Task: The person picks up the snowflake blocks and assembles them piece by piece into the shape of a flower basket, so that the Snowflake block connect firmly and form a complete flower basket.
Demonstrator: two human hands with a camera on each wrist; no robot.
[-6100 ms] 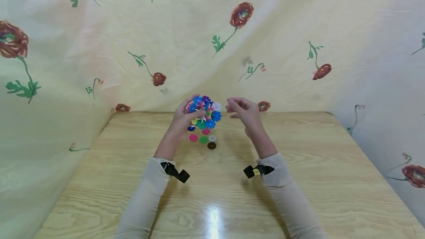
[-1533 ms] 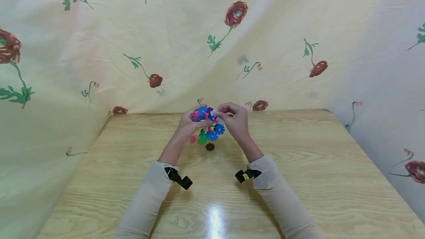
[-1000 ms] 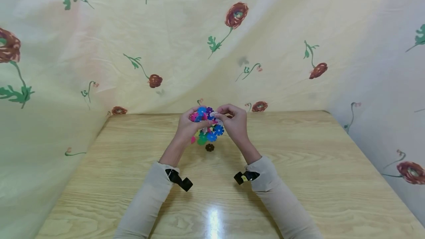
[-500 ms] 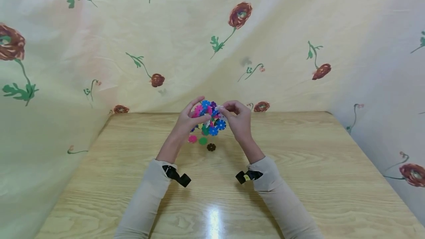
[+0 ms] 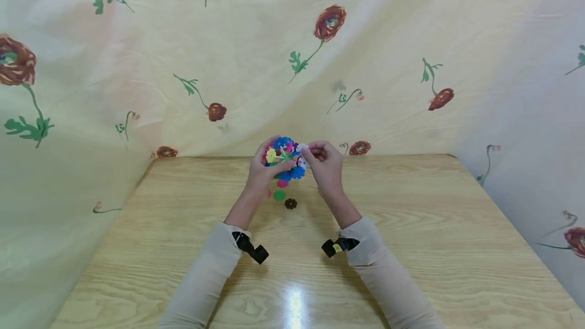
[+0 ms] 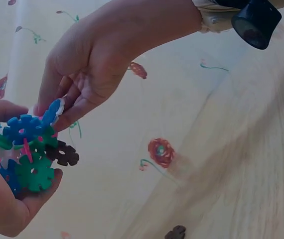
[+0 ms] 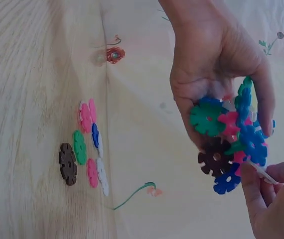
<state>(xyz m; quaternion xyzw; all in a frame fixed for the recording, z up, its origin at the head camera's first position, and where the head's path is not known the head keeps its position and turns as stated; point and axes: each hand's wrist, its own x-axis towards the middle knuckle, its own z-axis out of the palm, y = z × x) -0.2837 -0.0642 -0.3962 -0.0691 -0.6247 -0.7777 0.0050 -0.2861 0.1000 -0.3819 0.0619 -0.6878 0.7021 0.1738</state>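
A ball-like cluster of interlocking flower-shaped plastic discs (image 5: 283, 143), in blue, green, pink, yellow, white, purple and brown, is held above the table. My left hand (image 5: 261, 171) grips it from the left, thumb across its near side. At the cluster's right edge, my right hand (image 5: 330, 166) pinches a white disc (image 7: 262, 173) between thumb and fingers. That white disc touches or nearly touches the cluster; whether it is slotted in cannot be told. The right wrist view shows a brown disc (image 7: 215, 156) and a green disc (image 7: 208, 118) on the cluster's underside.
Loose discs lie on the wooden table (image 5: 411, 227) below the cluster: a brown disc (image 5: 290, 203), a green disc (image 5: 279, 195), and several pink, white and blue ones. A flowered cloth (image 5: 256, 55) hangs behind the table's far edge.
My right hand, apart from the cluster at first, has come in with a white disc. The cluster has turned in my left hand, bringing a yellow disc up. A white disc beside the brown one has gone.
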